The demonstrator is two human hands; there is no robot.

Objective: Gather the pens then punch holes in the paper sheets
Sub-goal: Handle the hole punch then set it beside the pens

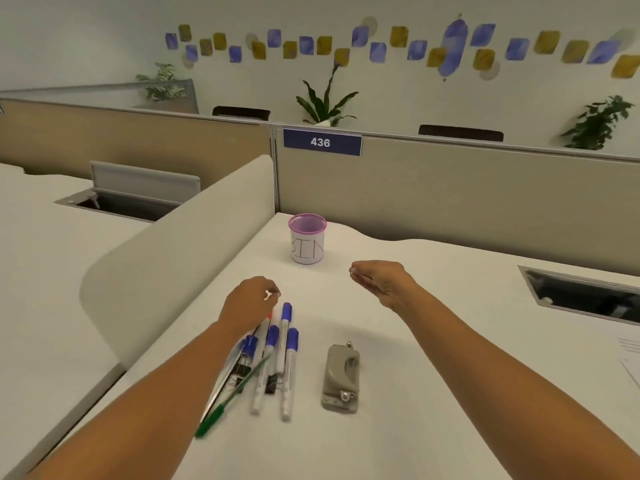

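White laminate makes up the desk (433,393), smooth and matte, so the pens lie flat where they were laid. In the head view several white-barrelled markers with blue caps (285,355) lie roughly parallel, caps pointing away from the person, a loose bundle easy to sweep together. A slim green pen (228,400) lies slantwise across their near ends. A red-tipped marker (268,315) pokes out from under the left hand (247,304). That hand hovers over the far ends with fingers loosely curled and nothing visibly in them; whether it touches the red tip is hidden. Black binder clips (270,384) sit among the barrels.

The right hand (384,282) floats edge-on beyond, relaxed and empty. A grey metal hole punch (341,377) rests just right of the markers. The paper sheets (630,355) lie at the far right edge, well apart. A purple-rimmed cup lettered BIN (307,242) stands upright beyond both hands, probably the pens' destination.
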